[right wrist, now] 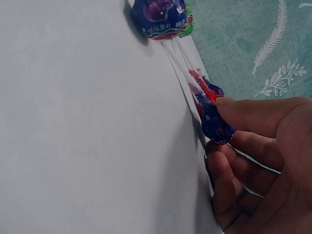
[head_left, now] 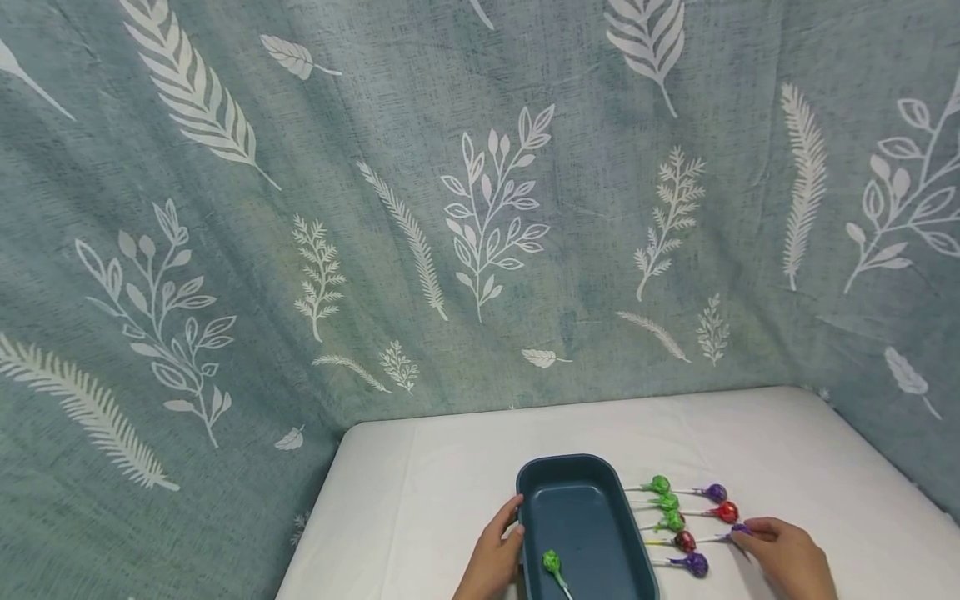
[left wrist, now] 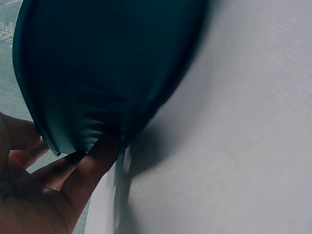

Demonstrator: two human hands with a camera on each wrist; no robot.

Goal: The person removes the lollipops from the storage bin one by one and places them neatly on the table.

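Note:
A dark blue rectangular tray (head_left: pixel 581 521) lies in front of me, with a green-wrapped lollipop (head_left: pixel 552 562) inside at its near end. My left hand (head_left: pixel 491 557) holds the tray by its left side; in the left wrist view the fingers (left wrist: pixel 90 170) press the outer wall and the thumb lies by the rim. To the right of the tray, my right hand (head_left: pixel 795 554) pinches the wrapped head of a purple lollipop (right wrist: pixel 217 119) between thumb and fingers. The lollipop's white stick points left, toward the tray. The hand partly covers its head in the head view.
Several lollipops lie in two rough columns right of the tray, sticks pointing left: green ones (head_left: pixel 664 502), a dark red one (head_left: pixel 685 542), a red one (head_left: pixel 726 512) and purple ones (head_left: pixel 697 565). A leaf-patterned curtain (head_left: pixel 480 250) hangs behind the white table (head_left: pixel 420 483).

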